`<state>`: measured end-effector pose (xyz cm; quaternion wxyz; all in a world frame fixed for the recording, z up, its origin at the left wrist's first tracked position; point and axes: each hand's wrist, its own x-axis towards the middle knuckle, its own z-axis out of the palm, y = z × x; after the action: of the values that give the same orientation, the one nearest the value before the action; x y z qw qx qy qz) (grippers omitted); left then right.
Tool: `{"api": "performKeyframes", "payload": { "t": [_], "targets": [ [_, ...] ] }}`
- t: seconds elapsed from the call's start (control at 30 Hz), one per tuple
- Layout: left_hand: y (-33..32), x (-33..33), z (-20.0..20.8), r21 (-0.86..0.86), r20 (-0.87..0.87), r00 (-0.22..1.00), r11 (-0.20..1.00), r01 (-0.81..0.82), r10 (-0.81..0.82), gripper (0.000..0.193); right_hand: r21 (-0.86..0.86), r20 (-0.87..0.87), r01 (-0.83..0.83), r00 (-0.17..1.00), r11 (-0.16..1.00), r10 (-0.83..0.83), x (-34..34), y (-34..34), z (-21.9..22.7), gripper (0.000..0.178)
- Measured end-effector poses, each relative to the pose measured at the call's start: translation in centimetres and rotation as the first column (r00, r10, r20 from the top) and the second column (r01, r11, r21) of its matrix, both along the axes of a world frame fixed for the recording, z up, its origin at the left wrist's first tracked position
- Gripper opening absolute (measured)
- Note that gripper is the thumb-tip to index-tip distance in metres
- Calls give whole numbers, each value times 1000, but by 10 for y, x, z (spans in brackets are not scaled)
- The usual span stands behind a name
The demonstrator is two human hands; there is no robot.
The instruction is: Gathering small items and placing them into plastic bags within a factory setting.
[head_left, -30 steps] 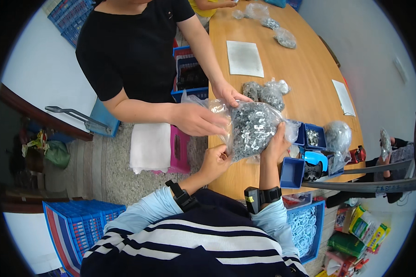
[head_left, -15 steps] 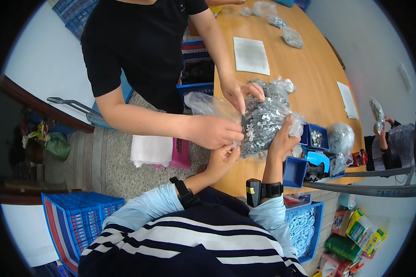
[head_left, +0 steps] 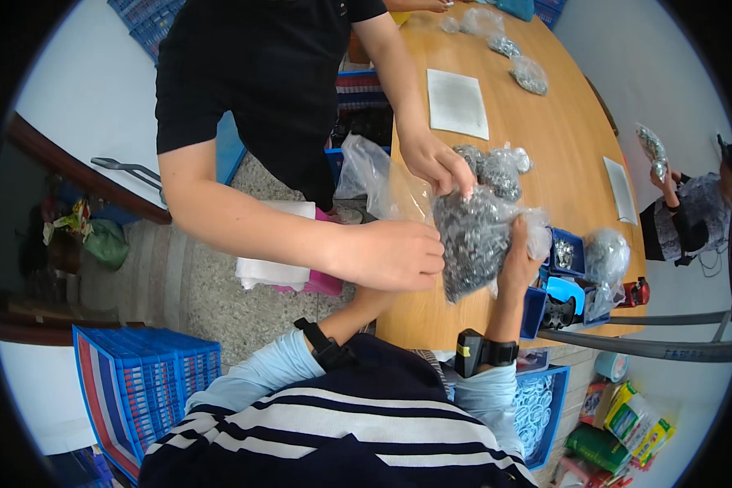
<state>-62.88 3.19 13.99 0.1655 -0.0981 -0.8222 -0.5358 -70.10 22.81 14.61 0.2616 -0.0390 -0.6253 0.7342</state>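
Note:
A clear plastic bag full of small grey metal parts is held up over the near table edge. My right hand grips its right end, fingers wrapped round the film. My left hand reaches toward the bag's near left side; its fingers are hidden behind a co-worker's forearm. The co-worker's closed hand is at the bag's left edge, while their other hand pinches its upper edge. Loose clear film spreads out to the left of the bag.
More filled bags lie just behind on the wooden table, near a white sheet. Blue bins and another bag stand to the right, by a metal rail. Blue crates are at lower left.
The bag has tilted and lowered, its near end coming toward me. My right hand stays on it. The co-worker's forearm now covers my left fingers.

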Motion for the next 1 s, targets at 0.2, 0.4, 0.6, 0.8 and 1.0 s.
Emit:
{"api": "performKeyframes", "payload": {
  "t": [0.2,0.4,0.6,0.8,1.0],
  "targets": [
    [-15,-14,9,500,55,711,636,588,-701,18,-380,134,-172,962,909,238,16,-12,20,10],
    [-36,-32,10,546,-204,562,-570,-614,-801,28,-369,28,-348,923,862,385,4,-40,14,9],
    [-47,-78,-65,832,-404,809,-539,131,-428,19,-446,34,-351,913,823,407,-12,-58,34,19],
    [-63,-96,-60,689,-15,981,713,-129,192,14,-472,-39,-398,901,786,433,-34,-70,45,19],
    [-69,-104,-22,361,-206,891,878,-315,405,24,-465,-50,-432,884,773,464,-50,-55,53,18]
  ]
}}
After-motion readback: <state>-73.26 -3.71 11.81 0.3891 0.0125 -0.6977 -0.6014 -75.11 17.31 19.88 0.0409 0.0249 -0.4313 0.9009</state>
